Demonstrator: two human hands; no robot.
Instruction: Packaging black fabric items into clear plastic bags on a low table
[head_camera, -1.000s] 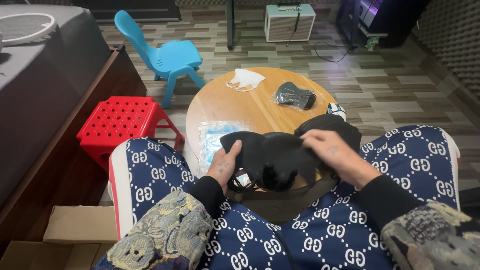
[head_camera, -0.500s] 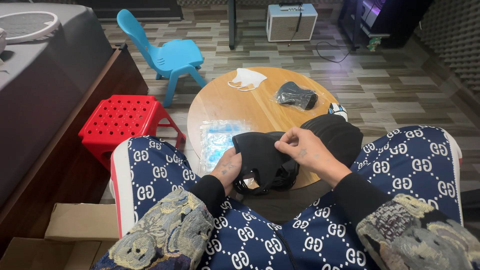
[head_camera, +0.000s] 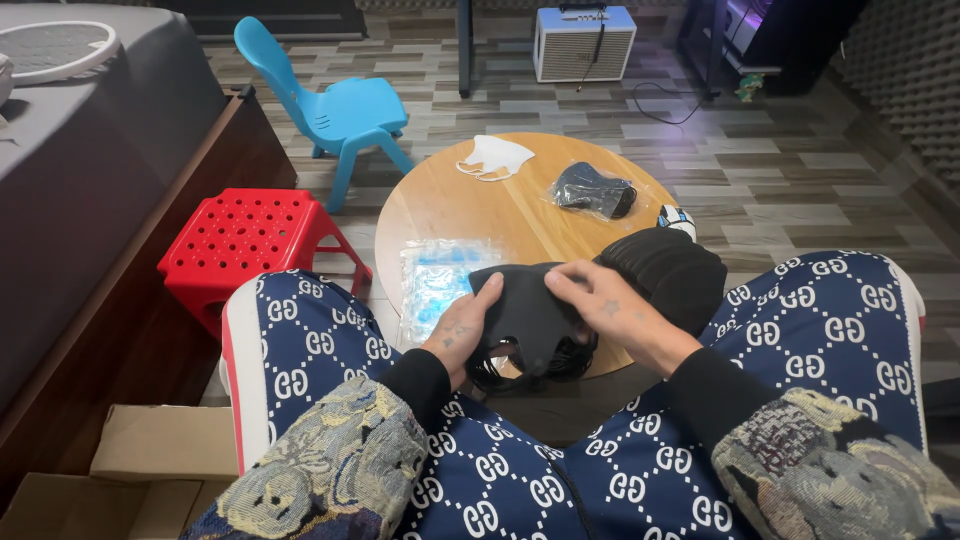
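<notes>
I hold a small pile of black cloth face masks (head_camera: 528, 318) over the near edge of a round wooden table (head_camera: 530, 215). My left hand (head_camera: 462, 328) grips the pile's left side with the thumb on top. My right hand (head_camera: 608, 312) pinches the top mask at its right side. A taller pile of black masks (head_camera: 672, 268) rests on the table just right of my hands. Black ear loops hang below the held pile.
On the table lie a clear bag with blue contents (head_camera: 437, 280), a white mask (head_camera: 496, 157), a bagged black mask (head_camera: 592, 190) and a small round object (head_camera: 677, 219). A red stool (head_camera: 250, 240), a blue chair (head_camera: 335, 105), cardboard boxes (head_camera: 150, 455) and a bed (head_camera: 90, 170) stand to the left.
The held masks have come down and forward onto the table's near edge. My right hand has shifted from the upper right of the pile to pinch its top.
</notes>
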